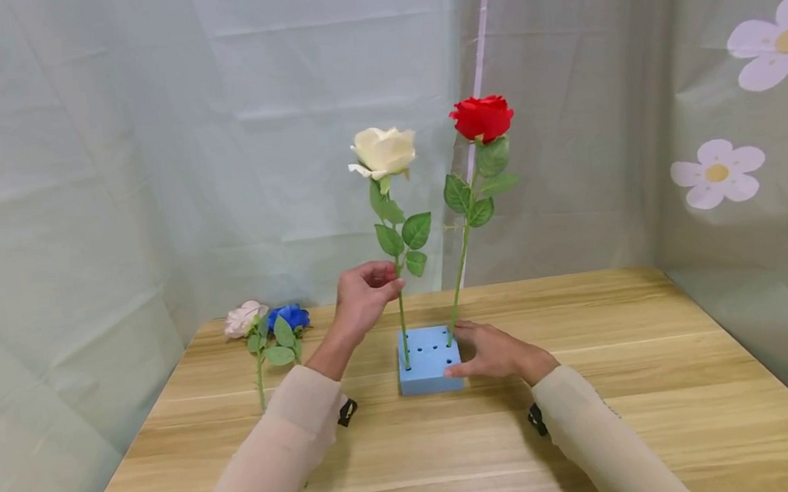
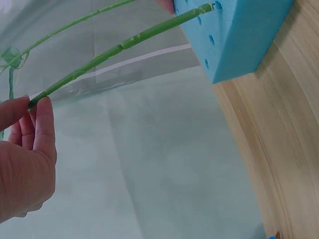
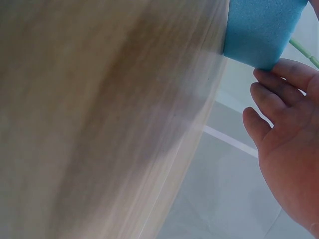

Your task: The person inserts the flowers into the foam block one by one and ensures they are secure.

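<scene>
My left hand (image 1: 365, 299) pinches the green stem of a cream-white rose (image 1: 383, 153) between thumb and fingertips. The rose stands nearly upright, and its stem's lower end meets a front-left hole of a blue foam block (image 1: 431, 384). In the left wrist view the stem (image 2: 149, 33) reaches that hole; how deep it sits I cannot tell. My right hand (image 1: 498, 352) holds the block's right side, thumb at the front and fingers toward the back. A red rose (image 1: 484, 118) stands in a hole on the right of the block, leaning slightly right.
On the wooden table (image 1: 593, 432) at the left lie a pale pink rose (image 1: 246, 319) and a blue rose (image 1: 289, 317), their stems partly behind my left sleeve. A grey-green curtain (image 1: 282, 92) hangs behind the table, with printed flowers at right.
</scene>
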Tool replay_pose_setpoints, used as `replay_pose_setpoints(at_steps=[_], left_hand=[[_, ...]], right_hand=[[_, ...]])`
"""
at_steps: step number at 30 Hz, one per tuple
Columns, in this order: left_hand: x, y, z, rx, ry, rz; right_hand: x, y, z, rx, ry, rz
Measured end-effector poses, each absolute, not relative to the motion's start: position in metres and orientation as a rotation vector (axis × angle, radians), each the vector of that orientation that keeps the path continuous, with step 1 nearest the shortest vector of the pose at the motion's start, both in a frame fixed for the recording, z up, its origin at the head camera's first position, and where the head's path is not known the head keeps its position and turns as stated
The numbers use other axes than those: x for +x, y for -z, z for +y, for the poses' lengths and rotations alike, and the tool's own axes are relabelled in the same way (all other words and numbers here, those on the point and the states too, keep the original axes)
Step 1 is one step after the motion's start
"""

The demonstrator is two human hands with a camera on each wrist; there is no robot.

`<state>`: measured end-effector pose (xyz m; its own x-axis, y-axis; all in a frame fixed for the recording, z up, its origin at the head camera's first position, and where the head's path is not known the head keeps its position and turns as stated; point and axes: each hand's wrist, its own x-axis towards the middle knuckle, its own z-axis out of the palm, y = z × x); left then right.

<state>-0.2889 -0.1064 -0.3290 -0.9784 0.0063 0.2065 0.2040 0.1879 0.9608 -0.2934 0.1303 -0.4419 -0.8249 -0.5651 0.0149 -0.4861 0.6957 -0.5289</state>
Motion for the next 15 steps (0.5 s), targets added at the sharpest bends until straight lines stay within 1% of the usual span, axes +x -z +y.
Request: replay_pose_setpoints(at_steps=[15], left_hand=[[-0.294,0.328,-0.093,-0.209,1.855,-2.294]], right_hand=[[-0.295,0.444,0.13,-0.869,0.804,2.76]])
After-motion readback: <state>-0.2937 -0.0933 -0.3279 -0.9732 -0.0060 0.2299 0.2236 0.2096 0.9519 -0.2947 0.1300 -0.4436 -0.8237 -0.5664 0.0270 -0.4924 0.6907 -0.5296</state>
